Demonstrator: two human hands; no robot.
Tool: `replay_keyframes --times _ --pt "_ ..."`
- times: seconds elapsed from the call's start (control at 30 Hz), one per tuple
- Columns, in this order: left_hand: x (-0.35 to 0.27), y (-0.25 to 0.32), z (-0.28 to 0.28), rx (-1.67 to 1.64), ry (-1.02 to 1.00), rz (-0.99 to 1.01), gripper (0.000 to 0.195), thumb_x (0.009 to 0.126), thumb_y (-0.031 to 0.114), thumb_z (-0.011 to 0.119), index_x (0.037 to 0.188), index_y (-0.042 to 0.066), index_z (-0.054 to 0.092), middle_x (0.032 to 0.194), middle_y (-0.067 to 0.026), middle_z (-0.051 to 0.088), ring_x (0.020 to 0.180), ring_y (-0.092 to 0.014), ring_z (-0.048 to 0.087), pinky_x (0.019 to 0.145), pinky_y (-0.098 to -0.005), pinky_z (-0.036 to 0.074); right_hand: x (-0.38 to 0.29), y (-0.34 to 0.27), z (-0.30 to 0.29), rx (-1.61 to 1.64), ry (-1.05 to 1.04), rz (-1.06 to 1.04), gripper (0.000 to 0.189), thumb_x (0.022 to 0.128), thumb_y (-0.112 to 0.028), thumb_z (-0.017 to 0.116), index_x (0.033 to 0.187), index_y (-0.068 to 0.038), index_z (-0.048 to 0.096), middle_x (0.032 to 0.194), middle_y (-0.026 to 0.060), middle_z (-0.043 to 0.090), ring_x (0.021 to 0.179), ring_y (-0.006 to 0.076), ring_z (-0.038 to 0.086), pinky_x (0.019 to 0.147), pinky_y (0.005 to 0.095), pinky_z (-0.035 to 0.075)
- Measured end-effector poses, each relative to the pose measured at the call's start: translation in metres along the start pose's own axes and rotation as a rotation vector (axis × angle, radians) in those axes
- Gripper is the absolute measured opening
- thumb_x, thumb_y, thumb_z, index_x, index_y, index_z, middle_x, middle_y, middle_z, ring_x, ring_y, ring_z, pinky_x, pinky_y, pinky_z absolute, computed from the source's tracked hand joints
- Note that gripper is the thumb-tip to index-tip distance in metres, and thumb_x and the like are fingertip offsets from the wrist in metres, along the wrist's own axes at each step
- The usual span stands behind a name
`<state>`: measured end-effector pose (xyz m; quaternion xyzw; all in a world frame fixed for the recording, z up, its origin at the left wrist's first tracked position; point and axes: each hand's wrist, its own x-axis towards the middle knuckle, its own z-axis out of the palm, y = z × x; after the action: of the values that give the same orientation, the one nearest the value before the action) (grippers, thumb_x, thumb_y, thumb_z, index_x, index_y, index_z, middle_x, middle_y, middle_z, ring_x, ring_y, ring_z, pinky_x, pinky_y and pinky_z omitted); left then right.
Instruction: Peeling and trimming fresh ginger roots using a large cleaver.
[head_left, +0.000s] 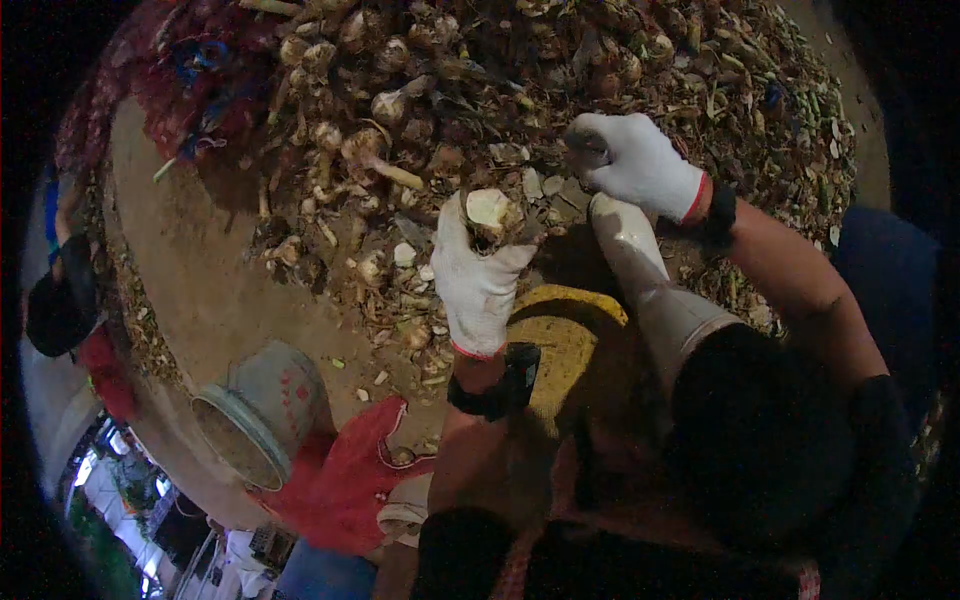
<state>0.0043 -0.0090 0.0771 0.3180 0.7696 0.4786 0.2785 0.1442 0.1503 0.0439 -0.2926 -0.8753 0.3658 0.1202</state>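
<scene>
In my white-gloved left hand (476, 281) is a garlic bulb (491, 210), its pale cut face turned up. The fingers and thumb wrap around the bulb's sides. My right hand (634, 161), also gloved in white, is curled to the right of the bulb and apart from it. Something dark shows inside its curled fingers, but shadow hides whether it is a held tool. Before both hands spreads a heap of garlic bulbs (390, 105) with dry stalks and roots. Cut pale scraps (405, 255) lie beside my left hand.
A light-coloured boot (630, 232) stands below my right hand. Near my left wrist is a yellow woven-looking object (562, 337). A bucket (259, 412) lies tipped beside red cloth (345, 480). Dark red mesh sacking (202, 82) borders the heap; another person (64, 300) is at far left.
</scene>
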Motion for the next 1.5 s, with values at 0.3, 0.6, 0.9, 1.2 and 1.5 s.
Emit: replay_keyframes --times 0.3,0.6,0.9,1.2,1.5 --pt "-0.012 0.013 0.010 -1.069 0.056 -0.325 0.067 0.066 0.002 0.063 0.126 0.004 0.033 0.110 -0.0080 0.053 0.095 -0.020 0.055 0.080 -0.0328 0.049 -0.016 0.018 0.020 0.132 -0.379 0.273 0.027 0.071 -0.017 0.059 0.090 0.001 0.059 0.063 0.0180 0.057 0.058 0.0298 0.059 0.057 0.0362 0.046" --pt "-0.044 -0.029 -0.011 -1.335 0.156 -0.552 0.029 0.075 0.010 0.056 0.103 0.003 0.053 0.102 -0.0094 0.057 0.091 -0.025 0.058 0.078 -0.0376 0.051 0.003 -0.034 0.006 0.245 -0.185 0.194 0.038 0.069 -0.017 0.061 0.101 0.002 0.057 0.064 0.0175 0.058 0.057 0.0181 0.059 0.057 0.0301 0.047" --pt "-0.034 -0.029 -0.017 -1.713 -0.004 -0.478 0.034 0.082 0.019 0.052 0.112 0.003 0.049 0.115 -0.0145 0.053 0.105 -0.025 0.052 0.089 -0.0394 0.046 -0.035 0.019 -0.003 0.314 -0.566 0.490 0.031 0.067 -0.015 0.066 0.091 0.003 0.058 0.062 0.0046 0.054 0.061 0.0095 0.052 0.057 0.0276 0.043" --pt "-0.025 0.005 -0.011 -1.374 0.207 -0.554 0.034 0.088 0.034 0.051 0.106 0.006 0.054 0.095 -0.0126 0.060 0.091 -0.026 0.057 0.078 -0.0408 0.051 -0.003 -0.022 0.000 1.245 -0.403 0.473 0.028 0.066 -0.014 0.070 0.088 -0.003 0.058 0.075 -0.0021 0.055 0.067 0.0045 0.048 0.060 0.0204 0.040" --pt "-0.016 0.000 0.002 -1.524 0.069 -0.556 0.031 0.088 0.021 0.047 0.113 0.005 0.052 0.107 -0.0145 0.058 0.095 -0.026 0.058 0.080 -0.0406 0.050 -0.005 -0.021 -0.007 1.504 -0.519 0.570 0.025 0.073 -0.014 0.066 0.092 0.000 0.058 0.079 0.0038 0.061 0.067 0.0111 0.058 0.064 0.0255 0.048"
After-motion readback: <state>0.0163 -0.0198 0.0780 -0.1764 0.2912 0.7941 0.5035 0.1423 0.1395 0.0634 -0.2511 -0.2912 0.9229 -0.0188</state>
